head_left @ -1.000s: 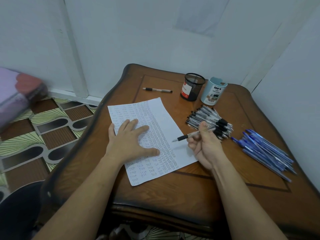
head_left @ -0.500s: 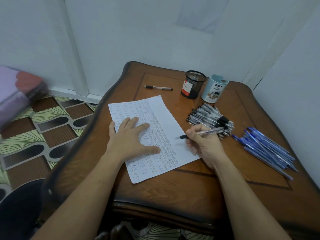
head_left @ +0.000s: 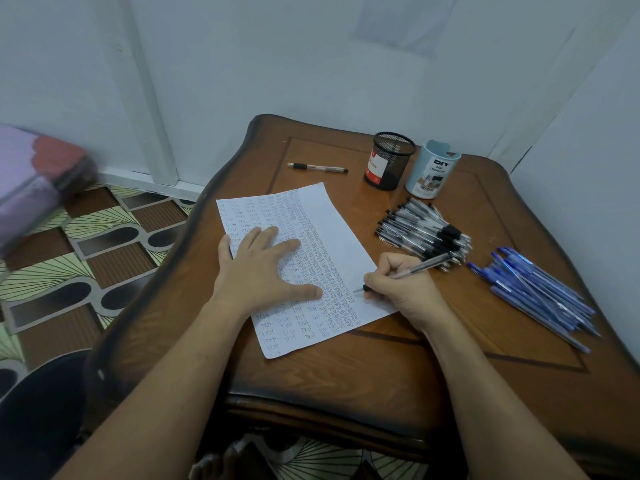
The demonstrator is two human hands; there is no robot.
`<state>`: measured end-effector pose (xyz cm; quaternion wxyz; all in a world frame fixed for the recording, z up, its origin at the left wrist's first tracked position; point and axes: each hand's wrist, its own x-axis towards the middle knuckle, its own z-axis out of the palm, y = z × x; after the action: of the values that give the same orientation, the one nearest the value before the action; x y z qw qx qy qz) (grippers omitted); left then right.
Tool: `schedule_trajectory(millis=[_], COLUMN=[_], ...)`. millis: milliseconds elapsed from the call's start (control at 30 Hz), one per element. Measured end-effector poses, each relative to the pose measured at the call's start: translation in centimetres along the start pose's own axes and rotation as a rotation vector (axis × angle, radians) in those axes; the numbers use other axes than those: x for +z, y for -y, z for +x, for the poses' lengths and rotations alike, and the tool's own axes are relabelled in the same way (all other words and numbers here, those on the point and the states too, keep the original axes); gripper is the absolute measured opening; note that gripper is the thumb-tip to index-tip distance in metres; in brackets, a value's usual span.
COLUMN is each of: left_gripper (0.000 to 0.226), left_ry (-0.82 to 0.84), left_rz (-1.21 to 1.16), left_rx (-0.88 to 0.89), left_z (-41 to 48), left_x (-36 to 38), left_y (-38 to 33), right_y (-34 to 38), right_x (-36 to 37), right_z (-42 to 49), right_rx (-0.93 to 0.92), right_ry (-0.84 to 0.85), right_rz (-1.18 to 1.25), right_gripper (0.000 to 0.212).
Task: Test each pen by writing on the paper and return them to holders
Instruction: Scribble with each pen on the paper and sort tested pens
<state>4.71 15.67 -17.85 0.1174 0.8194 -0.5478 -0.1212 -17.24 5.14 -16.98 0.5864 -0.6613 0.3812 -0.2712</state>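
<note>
A white paper (head_left: 332, 216) covered with rows of small handwriting lies on the brown wooden table (head_left: 398, 368). My left hand (head_left: 266, 271) presses flat on the paper with fingers spread. My right hand (head_left: 401, 285) grips a clear black-tipped pen (head_left: 419, 266), its tip down on the paper's right margin. A pile of black pens (head_left: 422, 230) lies right of the paper, and a pile of blue pens (head_left: 536, 292) lies farther right. A black mesh holder (head_left: 389, 161) and a pale blue holder (head_left: 431, 169) stand at the back.
One single black pen (head_left: 317, 167) lies apart at the back left of the table. White walls close in behind and on the right. A patterned floor (head_left: 86, 254) and a purple and red bundle (head_left: 31, 174) are to the left.
My right hand turned over from holding the pen raised and lowered its tip onto the paper's right margin. The left hand stayed flat on the sheet.
</note>
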Motion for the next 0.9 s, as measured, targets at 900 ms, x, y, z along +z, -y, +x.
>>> schedule_trajectory(millis=[900], left_gripper=[0.100], left_ry=[-0.013], left_rz=[0.008], left_rx=[0.000], left_z=[0.3], left_x=[0.4], left_y=[0.3], right_y=[0.1], right_x=[-0.5], right_z=[-0.7], right_rx=[-0.058], right_ry=[0.023], right_rz=[-0.132], right_gripper=[0.026])
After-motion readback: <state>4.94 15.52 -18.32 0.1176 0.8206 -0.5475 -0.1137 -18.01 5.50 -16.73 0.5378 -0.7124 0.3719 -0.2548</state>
